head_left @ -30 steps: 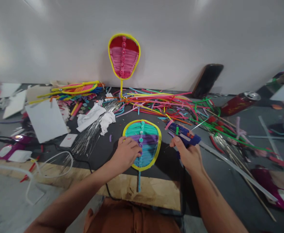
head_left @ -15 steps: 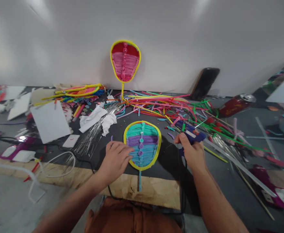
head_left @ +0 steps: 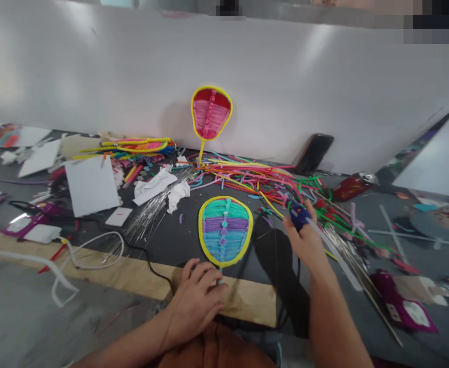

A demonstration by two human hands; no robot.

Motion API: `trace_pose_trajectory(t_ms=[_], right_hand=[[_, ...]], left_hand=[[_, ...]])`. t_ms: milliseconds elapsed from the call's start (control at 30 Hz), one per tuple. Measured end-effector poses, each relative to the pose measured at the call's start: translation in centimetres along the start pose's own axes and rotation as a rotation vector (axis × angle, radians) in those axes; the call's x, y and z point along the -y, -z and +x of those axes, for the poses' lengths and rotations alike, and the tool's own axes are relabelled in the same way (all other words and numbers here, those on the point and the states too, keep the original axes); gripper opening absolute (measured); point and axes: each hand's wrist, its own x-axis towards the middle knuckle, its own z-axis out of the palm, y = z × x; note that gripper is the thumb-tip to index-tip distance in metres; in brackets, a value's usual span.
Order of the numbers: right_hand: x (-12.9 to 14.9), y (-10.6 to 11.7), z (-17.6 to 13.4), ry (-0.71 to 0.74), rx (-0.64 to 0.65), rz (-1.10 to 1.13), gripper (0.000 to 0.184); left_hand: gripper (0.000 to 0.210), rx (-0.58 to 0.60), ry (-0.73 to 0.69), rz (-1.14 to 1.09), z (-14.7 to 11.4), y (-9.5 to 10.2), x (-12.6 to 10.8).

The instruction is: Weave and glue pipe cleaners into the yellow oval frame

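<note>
A fan-shaped craft piece (head_left: 209,224) lies on the dark tabletop, framed in yellow pipe cleaner and filled with teal, purple and blue strips. Down its middle runs a row of buttons. My left hand (head_left: 199,296) is at its lower end, fingers curled over the thin blue handle, most of which it hides. My right hand (head_left: 305,237) grips a blue hot glue gun (head_left: 298,214), held to the right of the fan, with a long clear glue stick (head_left: 335,255) sticking out of its back. A similar pink fan (head_left: 211,115) leans upright at the back.
Loose pipe cleaners (head_left: 243,171) are heaped along the back. White paper (head_left: 92,185), crumpled tissue (head_left: 178,196) and silvery wires lie left. A phone (head_left: 315,154) leans on the white panel near a red can (head_left: 353,187). A cable (head_left: 150,263) crosses the front left.
My left hand has moved from the fan's left edge down to its handle. The glue gun has tilted in my right hand. The view has tipped upward, showing more of the panel.
</note>
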Motion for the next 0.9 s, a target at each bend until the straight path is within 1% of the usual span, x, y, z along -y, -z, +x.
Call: trace_pose_trajectory(t_ms=[133, 167, 200, 333, 433, 500, 567, 700, 800, 900], right_hand=[[-0.9, 1.9, -1.6, -0.047, 0.075, -0.194, 0.07], [-1.3, 2.4, -2.1, -0.049, 0.095, -0.242, 0.074], [-1.8, 2.8, -2.6, -0.048, 0.115, -0.297, 0.074], [-3.6, 3.8, -4.4, -0.031, 0.164, -0.542, 0.066], [-4.2, 4.1, -5.2, -0.074, 0.211, -0.654, 0.067], [-4.1, 4.1, -5.4, -0.122, 0.224, -0.681, 0.068], [-4.0, 4.1, -5.4, -0.14, 0.226, -0.684, 0.069], [-4.1, 3.9, -5.5, -0.127, 0.201, -0.677, 0.068], [-4.6, 3.7, -5.7, -0.098, 0.176, -0.676, 0.067], [-4.9, 3.5, -5.9, -0.054, 0.151, -0.683, 0.065]], left_hand=[[0.023, -0.017, 0.013, -0.012, 0.1, 0.3, 0.1], [0.024, -0.023, 0.009, -0.005, 0.2, 0.4, 0.2], [0.026, -0.032, 0.004, 0.01, 0.4, 0.5, 0.3], [0.026, -0.087, -0.017, 0.096, 1.8, 0.5, 1.2], [0.028, -0.115, -0.027, 0.138, 2.9, 0.6, 1.9], [0.028, -0.115, -0.03, 0.15, 3.5, 0.6, 2.2], [0.028, -0.106, -0.036, 0.153, 3.9, 0.7, 2.5], [0.03, -0.08, -0.045, 0.155, 4.2, 0.4, 3.0], [0.031, -0.094, -0.066, 0.145, 4.1, 0.5, 3.2], [0.024, -0.122, -0.027, 0.094, 3.6, 1.1, 2.7]])
